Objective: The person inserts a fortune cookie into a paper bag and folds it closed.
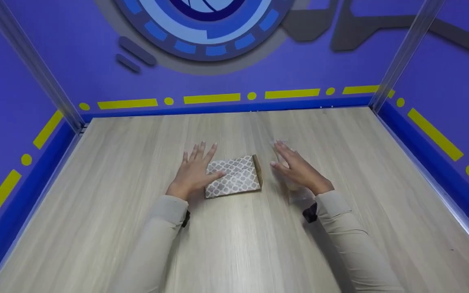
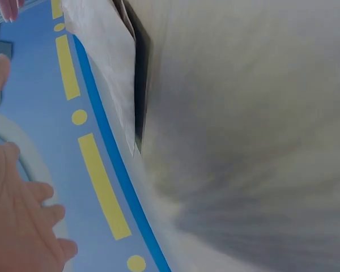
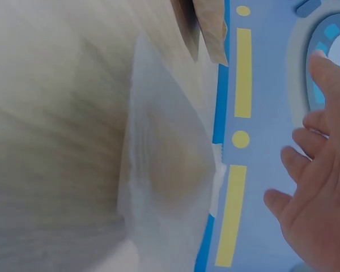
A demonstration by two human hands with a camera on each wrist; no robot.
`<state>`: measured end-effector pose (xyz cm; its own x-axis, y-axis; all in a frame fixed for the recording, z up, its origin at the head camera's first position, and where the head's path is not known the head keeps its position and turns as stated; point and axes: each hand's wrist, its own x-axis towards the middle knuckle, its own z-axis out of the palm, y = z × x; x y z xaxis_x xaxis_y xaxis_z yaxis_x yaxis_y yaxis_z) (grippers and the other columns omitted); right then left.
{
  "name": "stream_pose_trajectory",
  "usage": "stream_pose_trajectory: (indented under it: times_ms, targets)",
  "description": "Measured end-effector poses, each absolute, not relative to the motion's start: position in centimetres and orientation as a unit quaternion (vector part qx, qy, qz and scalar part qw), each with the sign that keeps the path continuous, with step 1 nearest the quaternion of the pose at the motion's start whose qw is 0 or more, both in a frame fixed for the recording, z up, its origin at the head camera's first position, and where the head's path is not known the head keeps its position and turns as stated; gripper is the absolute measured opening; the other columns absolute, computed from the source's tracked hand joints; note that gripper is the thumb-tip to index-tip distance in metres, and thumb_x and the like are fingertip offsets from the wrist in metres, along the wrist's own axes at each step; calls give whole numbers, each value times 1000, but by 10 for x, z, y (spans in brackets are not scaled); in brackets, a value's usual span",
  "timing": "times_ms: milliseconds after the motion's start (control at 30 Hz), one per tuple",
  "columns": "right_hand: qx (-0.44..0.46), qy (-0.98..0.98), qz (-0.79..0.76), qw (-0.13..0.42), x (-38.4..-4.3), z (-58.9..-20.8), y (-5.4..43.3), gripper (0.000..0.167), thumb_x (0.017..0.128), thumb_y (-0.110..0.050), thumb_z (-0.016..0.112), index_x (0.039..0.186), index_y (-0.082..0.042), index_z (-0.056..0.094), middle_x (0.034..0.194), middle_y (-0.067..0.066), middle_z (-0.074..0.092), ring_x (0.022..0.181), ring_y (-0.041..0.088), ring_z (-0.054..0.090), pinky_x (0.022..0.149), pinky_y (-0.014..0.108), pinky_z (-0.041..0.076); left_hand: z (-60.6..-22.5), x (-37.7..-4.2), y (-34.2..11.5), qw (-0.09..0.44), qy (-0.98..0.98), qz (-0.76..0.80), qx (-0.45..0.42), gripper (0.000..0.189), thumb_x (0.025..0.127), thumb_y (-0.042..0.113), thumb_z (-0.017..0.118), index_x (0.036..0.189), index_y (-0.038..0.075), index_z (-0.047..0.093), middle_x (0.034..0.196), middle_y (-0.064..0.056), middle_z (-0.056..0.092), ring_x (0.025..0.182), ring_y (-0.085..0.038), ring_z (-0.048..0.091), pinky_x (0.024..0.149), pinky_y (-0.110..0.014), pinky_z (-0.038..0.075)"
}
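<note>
A flat paper packet with a grey-and-white lattice pattern lies mid-table, its brown inner side showing at the right end. My left hand has its fingers spread at the packet's left end, the thumb overlapping it in the head view. In the left wrist view that hand appears raised, apart from the packet. Fingers extended, my right hand is held over a clear plastic bag. From the right wrist, the bag shows a blurred tan shape inside. Neither hand holds anything.
The wood-grain table meets a blue-purple back wall with yellow dashes. Side panels rise at left and right, with metal posts at the back corners. A dark wrist device sits at the right cuff.
</note>
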<state>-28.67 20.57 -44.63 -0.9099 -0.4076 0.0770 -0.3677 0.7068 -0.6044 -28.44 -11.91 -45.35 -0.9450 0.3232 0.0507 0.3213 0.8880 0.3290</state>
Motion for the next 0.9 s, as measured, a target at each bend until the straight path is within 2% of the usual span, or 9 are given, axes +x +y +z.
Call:
stream_pose_trajectory:
  times_ms: [133, 333, 667, 900]
  targets:
    - [-220, 920, -318, 59, -288, -449, 201, 70, 99, -43, 47, 154, -14, 16, 162, 8, 12, 148, 32, 11, 119, 50, 5, -455, -289, -108, 37, 967, 165, 193, 86, 89, 64, 49, 155, 25, 11, 162, -10, 5, 149, -31, 6, 118, -55, 4]
    - [-240, 905, -338, 96, -290, -452, 194, 68, 98, -38, 52, 154, -17, 20, 162, 6, 13, 148, 30, 12, 118, 52, 14, -459, -293, -93, 78, 962, 149, 214, 87, 88, 65, 50, 155, 27, 10, 162, -7, 8, 150, -26, 8, 119, -51, 6]
    - [-240, 893, -357, 132, -294, -455, 186, 66, 97, -41, 53, 153, -25, 23, 161, 2, 16, 148, 24, 13, 118, 49, 17, -463, -300, -75, 120, 956, 130, 235, 86, 89, 64, 50, 155, 26, 11, 162, -2, 10, 150, -24, 9, 119, -50, 7]
    - [-259, 881, -368, 145, -297, -459, 179, 63, 98, -31, 54, 153, -16, 25, 161, 9, 17, 148, 28, 15, 117, 48, 18, -466, -304, -67, 136, 952, 111, 249, 86, 89, 66, 48, 155, 25, 11, 162, -3, 12, 149, -24, 11, 120, -48, 7]
